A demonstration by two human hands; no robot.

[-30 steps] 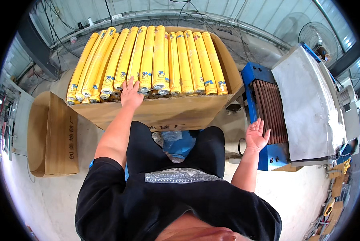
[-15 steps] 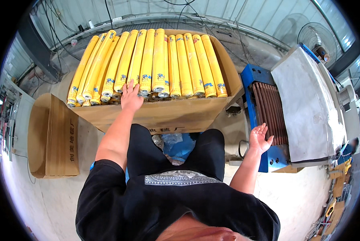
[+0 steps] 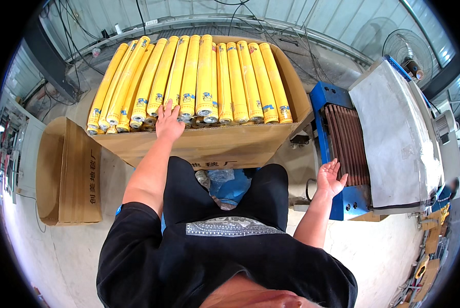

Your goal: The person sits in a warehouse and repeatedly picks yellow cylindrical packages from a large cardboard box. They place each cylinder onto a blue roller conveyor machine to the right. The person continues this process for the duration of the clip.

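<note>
Counted roughly fifteen yellow rolls [image 3: 204,77] across the top of one big carton [image 3: 199,141]. Left hand [image 3: 169,123] was spread at its near edge, by the rolls' ends. Right hand [image 3: 330,178] hung loosely open right of the carton, near one blue machine [image 3: 332,93]. Bare floor [image 3: 113,177] flanked it.

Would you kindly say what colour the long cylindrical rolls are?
The long rolls are yellow with blue prints; head view.

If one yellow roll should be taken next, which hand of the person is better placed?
Probably the left hand: it is at the near ends of the yellow rolls. The right hand is open near the blue-framed machine, away from them.
</note>
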